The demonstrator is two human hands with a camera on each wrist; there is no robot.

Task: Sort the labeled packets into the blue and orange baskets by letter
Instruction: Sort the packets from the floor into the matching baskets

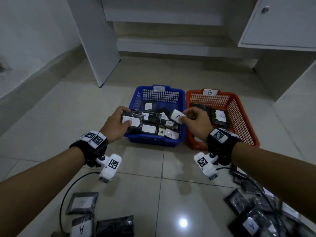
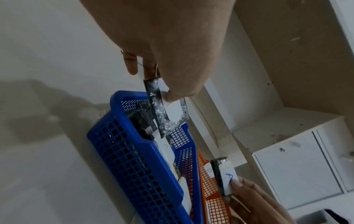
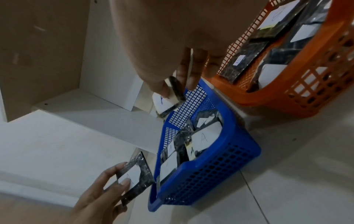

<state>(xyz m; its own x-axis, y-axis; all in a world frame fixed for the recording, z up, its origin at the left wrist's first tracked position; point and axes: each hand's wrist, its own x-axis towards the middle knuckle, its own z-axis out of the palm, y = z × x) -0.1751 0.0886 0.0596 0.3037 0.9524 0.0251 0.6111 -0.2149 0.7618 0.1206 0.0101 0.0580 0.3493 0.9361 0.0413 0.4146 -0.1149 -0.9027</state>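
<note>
My left hand [image 1: 118, 124] pinches a black packet with a white A label [image 1: 132, 120] over the left side of the blue basket [image 1: 153, 142]; the same packet [image 2: 166, 112] shows in the left wrist view. My right hand [image 1: 193, 120] pinches a second A packet [image 1: 177, 116] above the blue basket's right edge, also seen as the packet [image 3: 168, 98] in the right wrist view. The blue basket [image 3: 220, 166] holds several A packets. Beside it on the right stands the orange basket [image 1: 239, 117], tagged B, with several dark packets inside.
Loose packets lie on the tiled floor near me: some at bottom left [image 1: 83, 202] and a pile at bottom right [image 1: 256, 214]. Black cables run from the wrist cameras. A white cabinet [image 1: 277, 23] and a white panel [image 1: 95, 40] stand behind the baskets.
</note>
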